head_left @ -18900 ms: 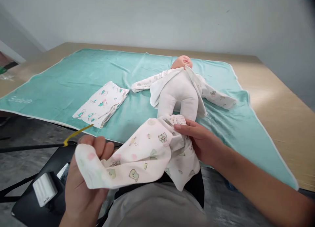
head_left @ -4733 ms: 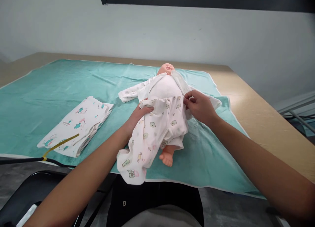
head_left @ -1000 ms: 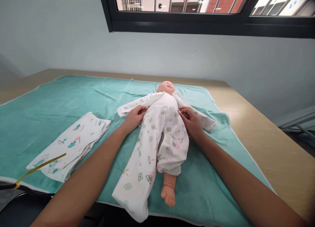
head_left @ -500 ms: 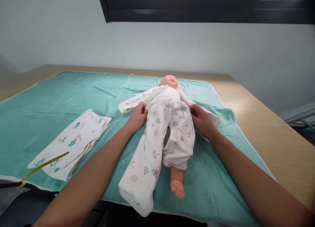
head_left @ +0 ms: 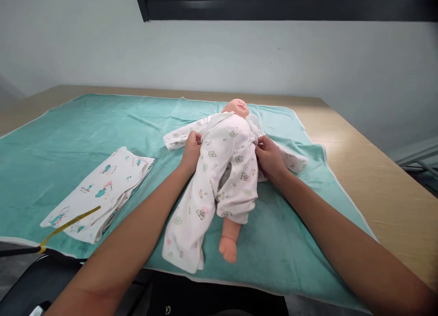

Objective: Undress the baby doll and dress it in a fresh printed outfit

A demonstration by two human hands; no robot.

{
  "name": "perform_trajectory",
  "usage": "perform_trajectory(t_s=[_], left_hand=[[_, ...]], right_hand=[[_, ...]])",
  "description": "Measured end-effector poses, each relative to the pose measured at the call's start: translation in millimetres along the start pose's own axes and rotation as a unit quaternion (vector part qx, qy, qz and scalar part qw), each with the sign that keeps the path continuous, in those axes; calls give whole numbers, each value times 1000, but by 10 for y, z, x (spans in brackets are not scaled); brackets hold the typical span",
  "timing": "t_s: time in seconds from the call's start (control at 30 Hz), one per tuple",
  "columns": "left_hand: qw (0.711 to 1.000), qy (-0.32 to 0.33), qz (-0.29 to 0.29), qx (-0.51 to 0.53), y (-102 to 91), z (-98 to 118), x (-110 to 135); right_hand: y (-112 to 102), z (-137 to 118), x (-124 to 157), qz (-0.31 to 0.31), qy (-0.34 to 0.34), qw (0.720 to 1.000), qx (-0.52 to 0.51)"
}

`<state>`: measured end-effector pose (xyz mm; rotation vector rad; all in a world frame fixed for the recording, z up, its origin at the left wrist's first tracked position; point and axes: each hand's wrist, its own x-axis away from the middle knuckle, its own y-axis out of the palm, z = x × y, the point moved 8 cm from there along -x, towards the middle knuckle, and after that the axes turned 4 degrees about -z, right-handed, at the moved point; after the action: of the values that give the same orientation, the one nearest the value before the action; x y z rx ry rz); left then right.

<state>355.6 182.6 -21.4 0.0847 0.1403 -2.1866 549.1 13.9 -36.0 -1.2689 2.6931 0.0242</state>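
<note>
The left hand (head_left: 192,150) and the right hand (head_left: 272,158) have curled fingers gripping the white fabric trousers with small animal prints (head_left: 212,172), one at each side of the waist. The trousers are on a pinkish doll (head_left: 238,107), which lies on its back. One bare foot (head_left: 228,247) sticks out of the trouser leg on the right hand's side; the other leg's longer fabric hides its foot. A white printed long-sleeved jacket (head_left: 183,135) is on the upper body, sleeves spread outward. Beneath lies a teal plush blanket with white edging (head_left: 85,129), bearing a folded white cloth with teal prints (head_left: 102,192) beyond the left forearm. The blanket covers much of a pale wood-toned table (head_left: 345,147).
</note>
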Motion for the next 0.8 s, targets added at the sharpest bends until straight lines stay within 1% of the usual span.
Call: perform_trajectory(t_s=[0.07,0.1,0.2,0.3,0.4,0.47,0.53,0.63,0.67,0.7,0.73,0.8], left_hand=[[1000,-22,3,16,18,-37,-21],[999,-31,0,24,31,-52,-21],[997,-35,-23,63,73,-61,13],[986,-37,-71,146,116,-59,55],[965,-51,-130,221,150,-55,84],[958,-60,-153,236,155,-61,89],[962,-59,-151,221,142,-77,73],[980,-30,-121,154,105,-87,21],[987,-15,-108,117,89,-80,2],[993,1,-91,75,70,-64,-16],[997,16,-74,32,50,-41,-32],[998,39,-36,-38,6,18,-59]], right_hand=[[60,36,2,-19,14,999,-35],[62,39,1,-19,12,999,-35],[7,-24,-12,0,-33,999,19],[-9,-118,-25,-9,-96,995,38],[8,-150,-35,-32,-105,993,44],[10,-193,-43,-43,-105,990,80],[19,-316,-43,-58,-140,977,150],[62,-552,-23,-84,-225,934,266],[74,-591,-26,-94,-232,925,285],[75,-600,-42,-100,-222,925,293],[68,-582,-66,-102,-197,930,293],[35,-513,-112,-86,-142,944,287]])
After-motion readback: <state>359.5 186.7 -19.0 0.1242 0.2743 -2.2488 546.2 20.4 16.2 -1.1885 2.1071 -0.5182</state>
